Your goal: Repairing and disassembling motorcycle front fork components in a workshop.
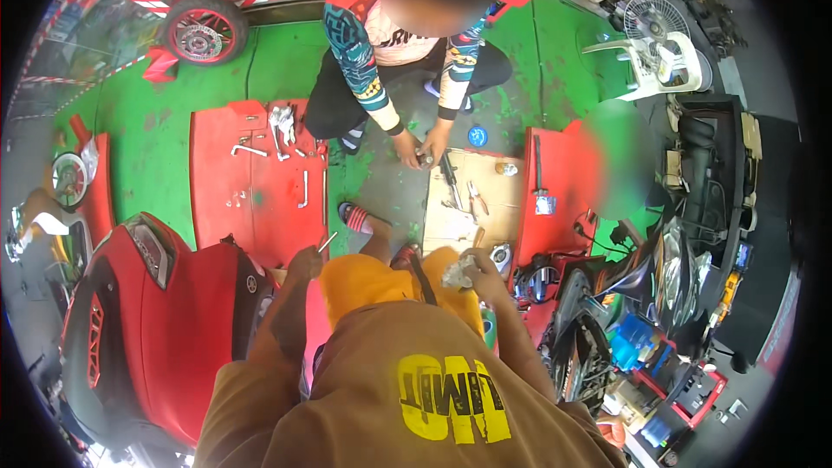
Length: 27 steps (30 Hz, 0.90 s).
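1. Green workshop floor [173, 147] fills the scene, with red motorcycle body panels laid flat on it and a red scooter front [165, 329] standing at the person's left.
2. One red panel [234, 173] serves as a tray: wrenches [282, 126] and small loose fasteners lie spread on it, probably so they stay visible and do not roll off across the floor.
3. A sheet of cardboard [468, 208] lies ahead on the floor, carrying pliers [475, 198] and a screwdriver-like tool [449, 175], which keeps them off the dirt and within reach of both people.
4. The person's right hand [481, 276] is clenched around a small crumpled grey metal part [458, 273], held up close over the lap in yellow shorts [373, 282], seemingly for a close look.
5. The person's left hand [305, 262] is closed on a thin rod-like tool [328, 243] that pokes up and to the right from the fist; what kind it is cannot be told.
6. A co-worker in a patterned long-sleeved shirt [360, 61] squats opposite, both hands down at a small dark part [425, 158] at the far edge of the cardboard.
7. At the right, a stripped scooter [685, 269] with exposed wiring stands beside another red panel [555, 182]; a white fan [659, 22] sits further back.
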### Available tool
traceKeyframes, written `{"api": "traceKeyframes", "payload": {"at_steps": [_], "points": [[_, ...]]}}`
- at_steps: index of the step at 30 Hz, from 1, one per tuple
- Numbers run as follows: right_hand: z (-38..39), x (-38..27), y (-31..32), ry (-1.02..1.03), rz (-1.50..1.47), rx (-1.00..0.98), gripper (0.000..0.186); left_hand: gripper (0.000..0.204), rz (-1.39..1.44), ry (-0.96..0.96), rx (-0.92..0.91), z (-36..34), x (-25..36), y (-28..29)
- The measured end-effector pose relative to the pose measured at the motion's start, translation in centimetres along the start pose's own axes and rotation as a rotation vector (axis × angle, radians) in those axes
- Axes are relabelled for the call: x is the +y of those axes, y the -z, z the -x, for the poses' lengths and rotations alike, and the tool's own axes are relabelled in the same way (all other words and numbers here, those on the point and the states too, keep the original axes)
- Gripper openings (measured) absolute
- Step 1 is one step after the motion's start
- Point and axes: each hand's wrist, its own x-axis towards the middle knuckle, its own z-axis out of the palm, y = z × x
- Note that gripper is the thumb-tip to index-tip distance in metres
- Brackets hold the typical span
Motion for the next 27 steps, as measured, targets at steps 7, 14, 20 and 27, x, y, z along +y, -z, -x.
{"api": "traceKeyframes", "payload": {"at_steps": [7,14,20,27], "points": [[-6.5,12.0,2.6,-0.215,0.065,0.235,0.031,0.016,-1.797,-0.465,0.68,0.8,-2.2,2.4],[-22.4,25.6,1.5,-0.013,0.549,0.279,0.04,0.038,-2.824,-0.923,1.655,-7.2,1.2,10.2],[-37.3,25.8,-3.8,0.134,0.352,0.393,0.096,0.051,-2.582,-1.118,1.759,-8.8,11.7,13.8],[-47.7,24.4,-6.4,0.643,0.335,0.439,0.097,0.076,-2.532,-1.008,1.585,-10.5,18.9,16.0]]}}
